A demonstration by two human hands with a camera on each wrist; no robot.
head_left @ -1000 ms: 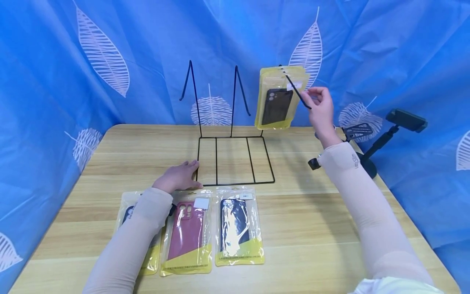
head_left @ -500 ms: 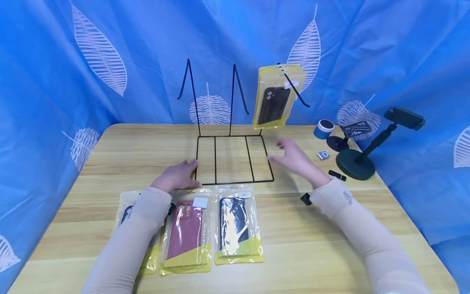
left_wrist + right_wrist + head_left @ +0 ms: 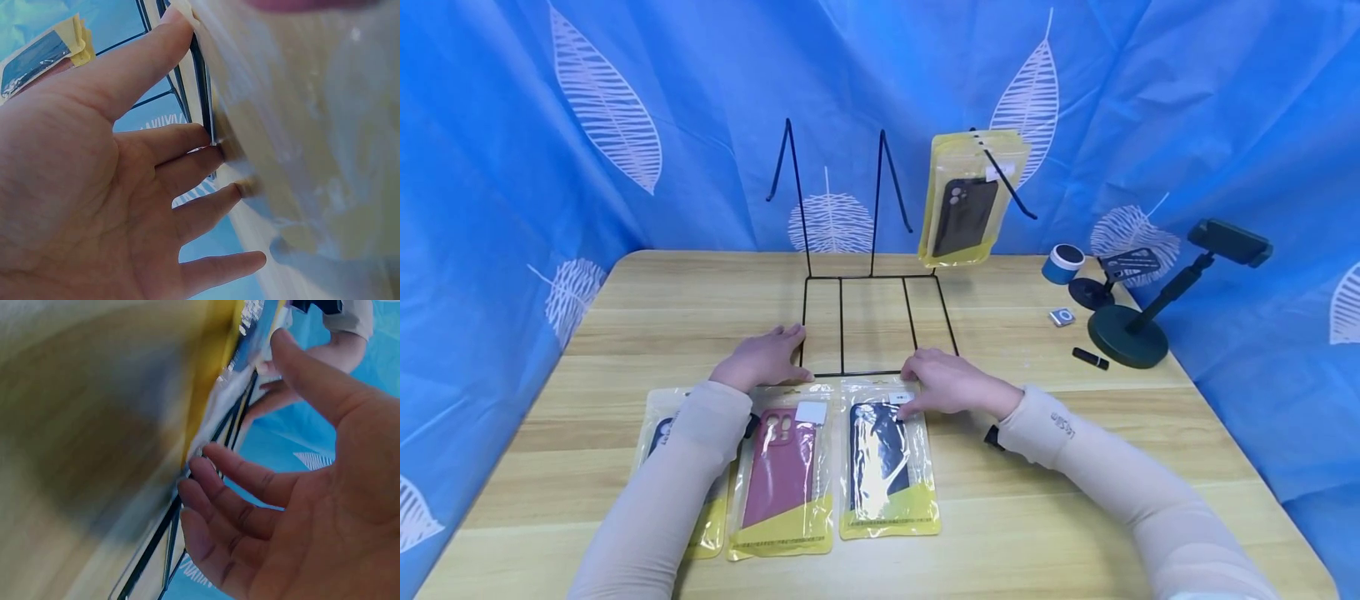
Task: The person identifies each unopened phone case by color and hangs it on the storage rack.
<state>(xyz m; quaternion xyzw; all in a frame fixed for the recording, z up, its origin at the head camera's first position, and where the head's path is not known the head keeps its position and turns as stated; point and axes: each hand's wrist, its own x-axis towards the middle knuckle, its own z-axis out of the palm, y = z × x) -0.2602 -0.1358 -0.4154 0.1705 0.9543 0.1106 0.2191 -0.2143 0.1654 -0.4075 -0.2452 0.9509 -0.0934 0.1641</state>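
My left hand [image 3: 762, 358] rests at the front left corner of a black wire display rack [image 3: 880, 278], its fingers extended in the left wrist view. At the top right of a bagged dark phone case [image 3: 880, 450], my right hand [image 3: 951, 383] hovers or touches with parted thumb and fingers; contact is unclear. Nothing is gripped in the right wrist view. A bagged pink phone case [image 3: 780, 475] lies beside it, and another bagged phone case [image 3: 707, 525] is partly hidden by my left sleeve. Several yellow-edged bags with a black phone case [image 3: 964, 217] hang on the rack's right hook.
Two other rack hooks, the left hook [image 3: 780, 158] and the middle hook [image 3: 895, 183], carry nothing. To the right stand a green phone stand [image 3: 1127, 335], a small black stand [image 3: 1092, 292] and a blue-white cylinder [image 3: 1063, 265]. A black stick [image 3: 1090, 358] and a small square device [image 3: 1062, 317] lie nearby.
My right hand has come down from the right hook to the top of the right-hand bag on the table. My left hand has stayed at the rack's corner.
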